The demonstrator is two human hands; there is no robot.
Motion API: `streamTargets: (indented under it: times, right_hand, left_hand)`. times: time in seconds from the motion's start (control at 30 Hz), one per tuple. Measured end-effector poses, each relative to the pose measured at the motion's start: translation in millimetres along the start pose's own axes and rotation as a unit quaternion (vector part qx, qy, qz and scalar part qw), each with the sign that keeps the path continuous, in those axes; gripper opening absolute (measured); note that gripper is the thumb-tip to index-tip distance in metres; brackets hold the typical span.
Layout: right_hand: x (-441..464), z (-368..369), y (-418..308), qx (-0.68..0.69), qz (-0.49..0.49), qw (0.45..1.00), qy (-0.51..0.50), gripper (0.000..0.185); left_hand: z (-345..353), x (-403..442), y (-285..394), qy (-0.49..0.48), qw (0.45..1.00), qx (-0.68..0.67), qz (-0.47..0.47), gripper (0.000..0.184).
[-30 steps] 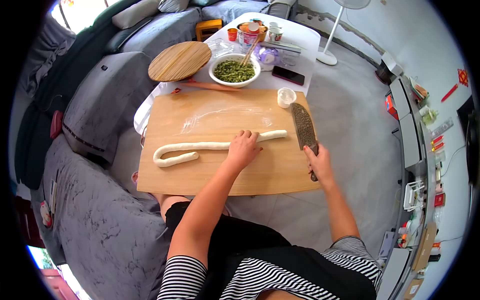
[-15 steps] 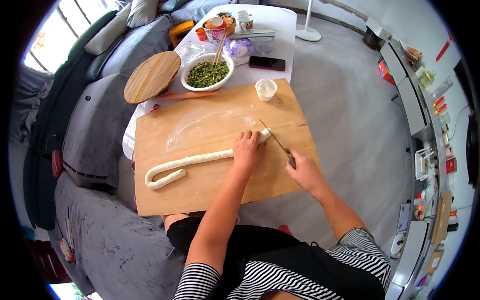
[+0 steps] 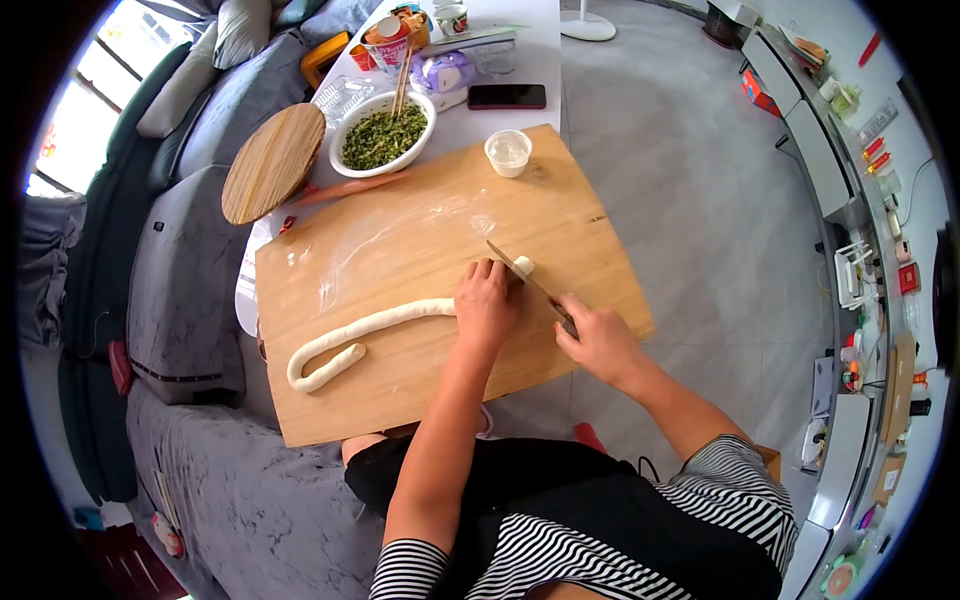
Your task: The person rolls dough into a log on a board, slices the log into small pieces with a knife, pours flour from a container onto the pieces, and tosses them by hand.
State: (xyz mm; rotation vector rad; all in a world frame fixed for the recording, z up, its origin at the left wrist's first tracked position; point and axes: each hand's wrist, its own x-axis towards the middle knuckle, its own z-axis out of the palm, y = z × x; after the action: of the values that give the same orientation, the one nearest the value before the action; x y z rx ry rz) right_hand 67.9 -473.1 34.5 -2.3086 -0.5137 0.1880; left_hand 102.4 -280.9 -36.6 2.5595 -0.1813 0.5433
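My left hand (image 3: 487, 302) presses its curled fingers onto a long rope of pale dough (image 3: 385, 320), which bends back on itself in a hook at the left. In my right hand (image 3: 604, 346) is the handle of a knife (image 3: 535, 286). Its blade slants across the dough just right of my left fingers. A short end of dough (image 3: 523, 266) shows beyond the blade; whether it is cut through I cannot tell. Beneath everything lies a wooden board (image 3: 420, 370) with streaks of flour.
A small tub of white powder (image 3: 508, 153) stands at the board's far edge. Behind are a white bowl of chopped greens (image 3: 427, 138) with chopsticks, a round slatted lid (image 3: 273, 165), a phone (image 3: 507, 96) and several packages. The sofa (image 3: 190, 280) is at the left.
The knife has moved left along the dough, from near its tip to close beside my left fingers. My left hand stays on the dough. The whole view has shifted and turned slightly.
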Motion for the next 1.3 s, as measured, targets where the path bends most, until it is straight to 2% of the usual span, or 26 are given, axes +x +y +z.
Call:
streamTargets:
  times: [0.17,0.4,0.6,0.8,0.97,1.2,1.3]
  right_hand:
    - [2,4,9,0.012,-0.029,0.999,0.013,0.026]
    - [3,2,3,0.007,-0.002,1.000,-0.001,0.025]
    - [2,6,8,0.018,-0.022,1.000,0.011,0.024]
    - [8,4,0,0.041,-0.004,0.999,-0.004,0.025]
    - [17,-6,-16,0.028,0.057,0.996,-0.062,0.025]
    - [43,4,-14,-0.020,0.028,0.997,-0.068,0.026]
    - [51,6,-10,-0.008,0.014,0.998,-0.067,0.026]
  left_hand:
    - [0,-1,5,0.005,1.000,-0.010,-0.008,0.024]
    - [1,-2,7,0.014,1.000,-0.008,-0.022,0.023]
    - [-4,-2,10,0.003,1.000,-0.005,-0.024,0.022]
    - [-4,-3,9,-0.012,1.000,0.016,-0.020,0.028]
    - [-5,-3,7,-0.010,1.000,0.011,-0.025,0.030]
    - [-9,-3,6,-0.024,0.998,-0.001,-0.049,0.030]
    - [-8,-6,-1,-0.012,0.999,0.021,-0.032,0.031]
